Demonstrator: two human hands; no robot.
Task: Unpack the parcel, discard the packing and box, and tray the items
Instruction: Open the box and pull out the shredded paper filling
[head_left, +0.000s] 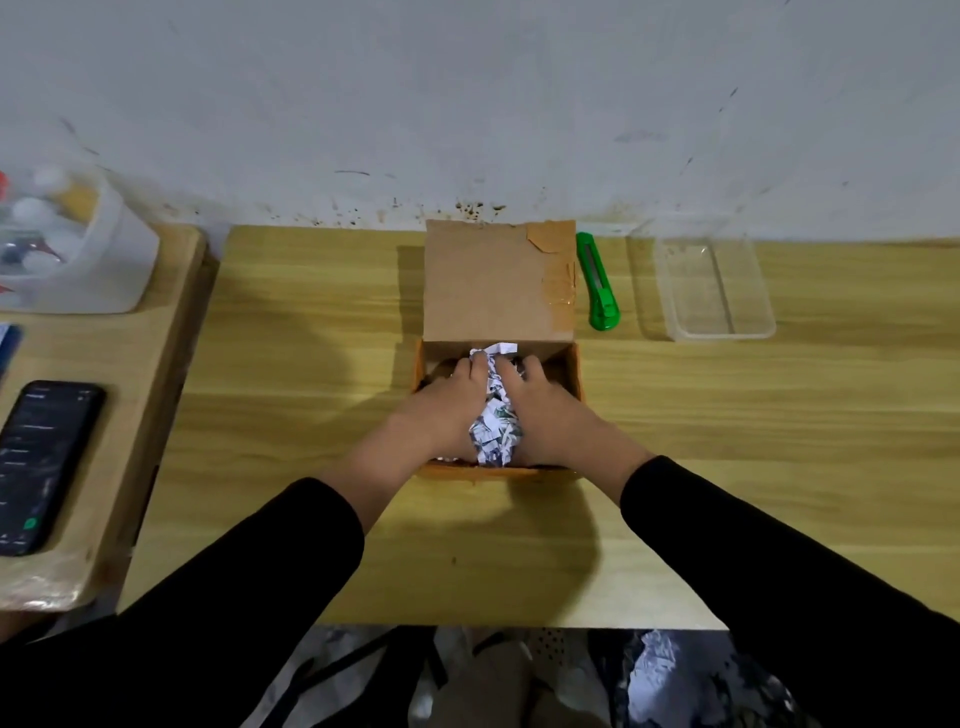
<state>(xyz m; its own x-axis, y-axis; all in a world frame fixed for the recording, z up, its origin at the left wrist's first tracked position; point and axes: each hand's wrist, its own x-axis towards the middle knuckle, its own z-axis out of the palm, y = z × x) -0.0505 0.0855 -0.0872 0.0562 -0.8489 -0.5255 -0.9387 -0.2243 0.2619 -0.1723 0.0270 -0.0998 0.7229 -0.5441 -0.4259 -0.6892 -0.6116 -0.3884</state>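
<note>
An open cardboard box (498, 291) stands at the middle of the wooden table, its lid flap raised toward the wall. Crumpled printed paper (494, 426) fills the middle of the box. My left hand (447, 405) and my right hand (540, 410) are both inside the box, pressed against either side of the paper with fingers curled around it. Whatever lies under the paper is hidden. A clear plastic tray (711, 291) sits empty to the right of the box.
A green utility knife (600, 286) lies between box and tray. On a side table to the left are a black phone (41, 462) and a white tub (78, 249) of small items. Crumpled paper and bags lie on the floor below the table's front edge.
</note>
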